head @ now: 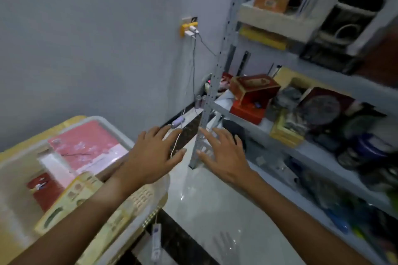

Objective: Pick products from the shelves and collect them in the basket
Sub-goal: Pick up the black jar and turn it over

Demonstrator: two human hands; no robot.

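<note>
Grey-blue walls meet a pale glossy floor (215, 204) in a corner, where a yellow socket (188, 28) holds white chargers with cords hanging down. On the left sits the basket (120, 133), a white plastic tub with a rounded rim. Inside it lie a pink flat box (86, 142) printed with a blossom branch, a small red pack (43, 189) and a tan carton (71, 202) with oval cutouts that leans over the near edge.

On the right stands the metal shelf unit (206, 118), its perforated grey post reaching the floor. Its middle level carries a dark red box (254, 86) stacked on an orange-red one (247, 112), a yellow tray (286, 131) of blurred items and a round dark plate (323, 107). An upper level holds an orange box (271, 2) and a black bag (346, 26). Lower goods are too blurred to name.

Both hands are stretched forward, holding nothing. The left hand (153, 155) hovers beside the basket's far corner with fingers straight and spread. The right hand (224, 153) is just beside the post, fingers likewise spread.
</note>
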